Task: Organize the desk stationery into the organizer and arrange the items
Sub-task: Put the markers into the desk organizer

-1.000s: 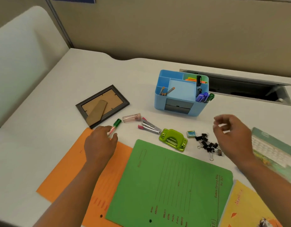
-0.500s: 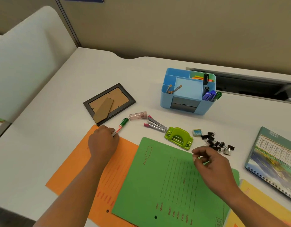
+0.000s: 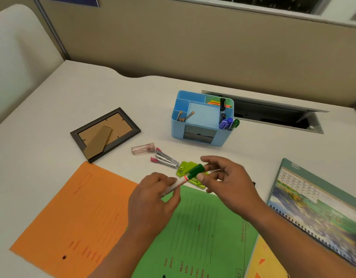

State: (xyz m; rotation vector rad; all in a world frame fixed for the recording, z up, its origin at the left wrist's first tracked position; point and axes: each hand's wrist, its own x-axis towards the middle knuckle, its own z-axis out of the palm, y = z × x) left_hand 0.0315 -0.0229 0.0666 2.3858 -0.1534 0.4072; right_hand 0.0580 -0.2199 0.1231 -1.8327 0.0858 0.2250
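A white marker with a green cap (image 3: 188, 176) is held in the air between both hands, over the top edge of the green folder (image 3: 195, 233). My left hand (image 3: 153, 199) grips its white barrel. My right hand (image 3: 227, 181) pinches the green cap end. The blue organizer (image 3: 201, 135) stands further back with pens, pencils and sticky strips in it. A lime hole punch (image 3: 183, 168) lies partly hidden behind the marker and my right hand. A small stapler (image 3: 165, 159) and a clear pink case (image 3: 143, 148) lie left of the punch.
A dark picture frame (image 3: 105, 133) lies face down at the left. An orange folder (image 3: 73, 217) lies left of the green one. A spiral calendar (image 3: 317, 209) and a yellow folder (image 3: 263, 261) are at the right. A cable slot (image 3: 273, 115) opens behind the organizer.
My left hand lifted the marker off the desk and carried it right, above the green folder. My right hand came in and took hold of the cap end.
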